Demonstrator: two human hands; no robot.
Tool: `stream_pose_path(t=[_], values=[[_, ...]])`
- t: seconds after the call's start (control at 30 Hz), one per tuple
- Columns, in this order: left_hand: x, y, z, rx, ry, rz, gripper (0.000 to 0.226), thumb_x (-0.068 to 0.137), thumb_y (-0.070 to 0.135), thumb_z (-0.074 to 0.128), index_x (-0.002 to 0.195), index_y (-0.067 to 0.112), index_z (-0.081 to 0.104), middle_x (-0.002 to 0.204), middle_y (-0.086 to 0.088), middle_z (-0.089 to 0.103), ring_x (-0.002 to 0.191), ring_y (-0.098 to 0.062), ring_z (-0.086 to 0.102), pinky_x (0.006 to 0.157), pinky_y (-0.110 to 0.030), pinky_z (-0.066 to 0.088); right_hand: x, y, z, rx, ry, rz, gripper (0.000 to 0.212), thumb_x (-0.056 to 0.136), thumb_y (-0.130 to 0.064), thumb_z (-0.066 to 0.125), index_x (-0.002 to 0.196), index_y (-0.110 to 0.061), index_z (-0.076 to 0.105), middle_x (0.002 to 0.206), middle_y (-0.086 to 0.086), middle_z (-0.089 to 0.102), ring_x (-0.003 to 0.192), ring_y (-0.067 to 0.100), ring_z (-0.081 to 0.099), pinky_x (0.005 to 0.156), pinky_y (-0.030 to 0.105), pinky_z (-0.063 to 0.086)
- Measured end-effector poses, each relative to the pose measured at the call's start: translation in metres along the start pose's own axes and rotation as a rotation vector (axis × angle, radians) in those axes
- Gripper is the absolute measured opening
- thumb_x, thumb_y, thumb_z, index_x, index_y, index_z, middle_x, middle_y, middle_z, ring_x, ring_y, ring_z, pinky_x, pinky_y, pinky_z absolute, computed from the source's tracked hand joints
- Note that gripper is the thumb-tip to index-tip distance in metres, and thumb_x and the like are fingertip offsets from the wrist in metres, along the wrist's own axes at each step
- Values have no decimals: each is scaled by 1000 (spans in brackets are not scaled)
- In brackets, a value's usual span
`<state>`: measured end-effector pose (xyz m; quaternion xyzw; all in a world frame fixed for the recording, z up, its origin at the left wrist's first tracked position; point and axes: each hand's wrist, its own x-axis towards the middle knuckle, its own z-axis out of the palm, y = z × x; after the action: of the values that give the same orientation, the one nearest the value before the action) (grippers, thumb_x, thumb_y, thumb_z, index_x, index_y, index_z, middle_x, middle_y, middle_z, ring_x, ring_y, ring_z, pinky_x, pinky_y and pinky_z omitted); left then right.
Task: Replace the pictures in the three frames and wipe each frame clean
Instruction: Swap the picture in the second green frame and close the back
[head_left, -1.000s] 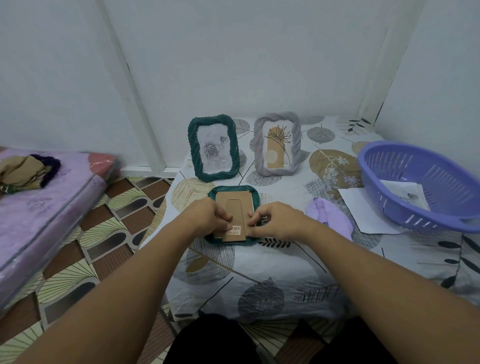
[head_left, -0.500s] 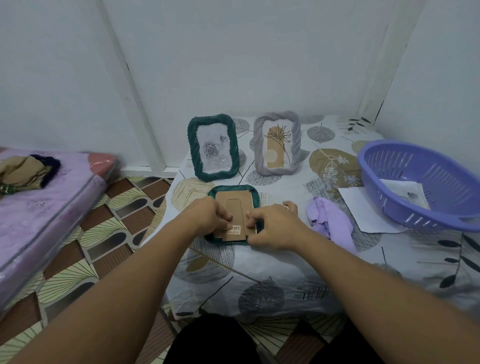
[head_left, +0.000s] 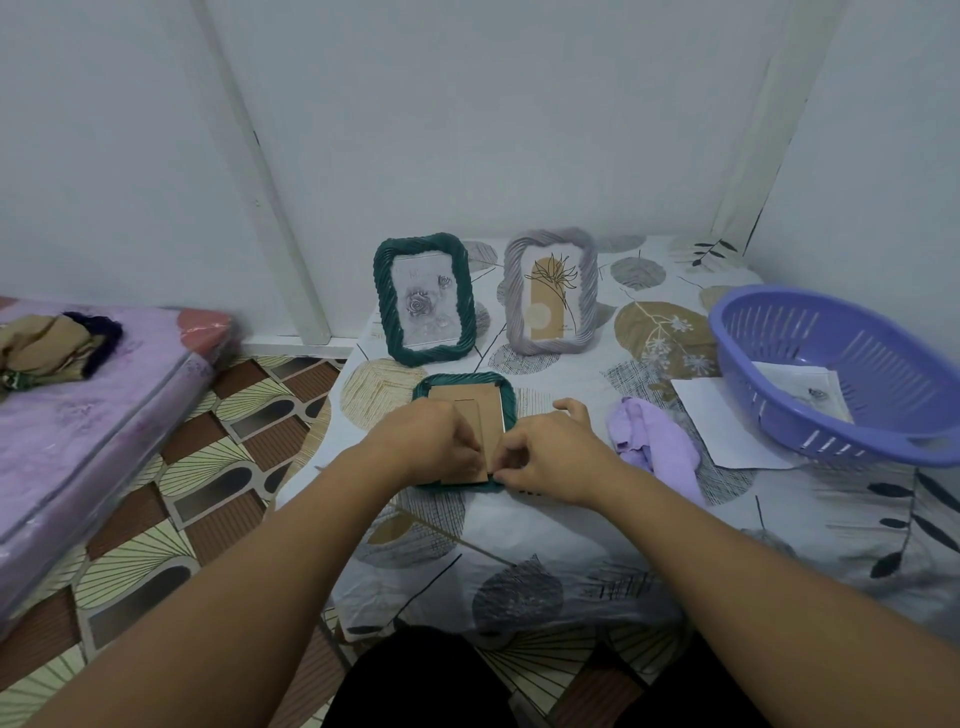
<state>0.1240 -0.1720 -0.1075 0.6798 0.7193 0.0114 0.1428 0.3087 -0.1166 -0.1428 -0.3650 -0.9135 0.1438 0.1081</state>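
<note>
Now my left hand (head_left: 436, 441) and right hand (head_left: 545, 457) pinch the cardboard backing (head_left: 475, 410), prying it from the face-down green frame (head_left: 506, 402).

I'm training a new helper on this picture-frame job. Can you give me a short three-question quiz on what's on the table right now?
1. True or false: the green frame under the left hand and right hand lies face down, brown backing up.
2. How many frames stand upright at the back? A) one B) two C) three
3. Fill in: the purple cloth lies between the face-down frame and the ______ basket.

Key
1. True. Both hands have their grip at the backing's near edge.
2. B: a green standing frame and a grey frame.
3. Purple. Paper lies in it, and a white sheet pokes out from under it.
</note>
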Motion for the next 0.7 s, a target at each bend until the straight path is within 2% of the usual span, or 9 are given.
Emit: stream_pose_path(t=[0.1,0.2,0.27,0.37,0.6,0.7], values=[[-1,5,1,39,4,-39,23,85,50,70,100,36,80,99,9,71,94,-18,64,85,-33,56,0,-2,0,-17,11,6,10,84,-39,68,88,-34,76,78,-21,64,82,-4,52,101,32,8],[4,12,2,76,-15,-77,23,85,48,69,92,29,79,82,7,67,86,-19,64,75,-31,54,1,-6,-1,-15,1,18,10,84,-37,68,88,-34,76,78,-20,67,81,-2,54,98,36,14],[10,15,1,84,-32,-92,22,84,46,71,79,26,77,76,5,65,81,-20,64,72,-32,55,1,-7,-3,-8,-16,23,10,84,-33,66,87,-33,76,77,-19,68,84,1,58,96,36,17],[15,16,0,81,-43,-122,37,83,41,74,55,24,59,63,4,55,69,-20,57,64,-29,48,4,-9,-4,19,-53,42,12,83,-29,63,88,-31,73,78,-17,69,88,5,61,92,37,21],[16,15,3,90,-57,-151,35,85,43,71,57,27,59,67,4,56,77,-22,62,71,-31,53,9,-8,-3,71,-147,17,13,76,-28,63,89,-28,67,77,-14,62,81,4,58,79,36,20],[19,14,3,84,-58,-144,33,83,43,72,58,26,60,66,4,56,75,-22,61,68,-29,49,9,-6,-2,102,-164,26,12,75,-29,64,87,-28,66,77,-14,60,84,5,58,83,36,24]])
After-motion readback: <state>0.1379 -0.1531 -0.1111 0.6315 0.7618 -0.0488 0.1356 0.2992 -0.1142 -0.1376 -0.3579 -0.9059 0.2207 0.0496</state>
